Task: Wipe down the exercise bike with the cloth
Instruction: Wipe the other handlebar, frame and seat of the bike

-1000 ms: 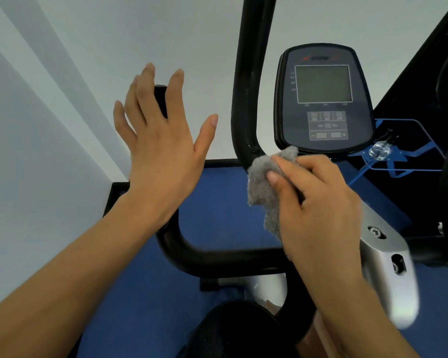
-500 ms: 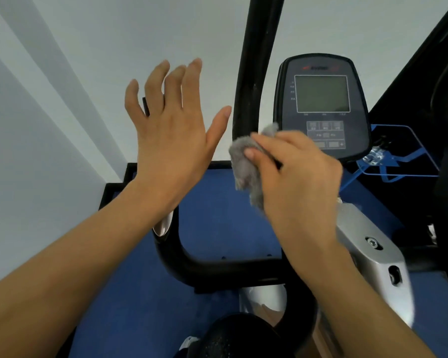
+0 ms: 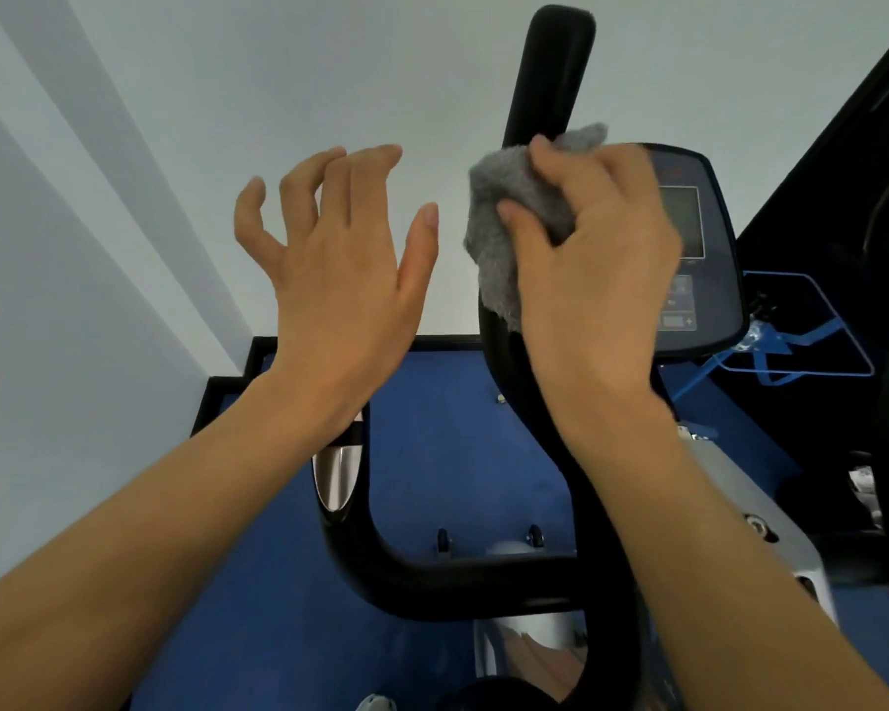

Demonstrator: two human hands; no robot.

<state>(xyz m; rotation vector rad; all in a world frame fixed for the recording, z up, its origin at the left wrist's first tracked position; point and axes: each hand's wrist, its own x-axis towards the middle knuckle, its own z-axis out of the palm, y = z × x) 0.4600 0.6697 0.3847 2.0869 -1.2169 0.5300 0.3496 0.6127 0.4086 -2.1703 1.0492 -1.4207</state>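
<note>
Gripping the grey cloth (image 3: 514, 218), the right hand (image 3: 596, 259) fingers clamp it against the exercise bike (image 3: 550, 74) right handlebar post; left hand (image 3: 340, 259) hovers left, fingers apart, empty.

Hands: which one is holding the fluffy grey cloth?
The right hand grips the fluffy grey cloth against the black handlebar post; the left hand is open, empty.

Cloth (image 3: 504, 238) on handlebar (image 3: 550, 79), console (image 3: 699, 248) right of it, behind right hand (image 3: 596, 259).

fuzzy grey cloth (image 3: 509, 233), matt black handlebar (image 3: 550, 69)
</note>
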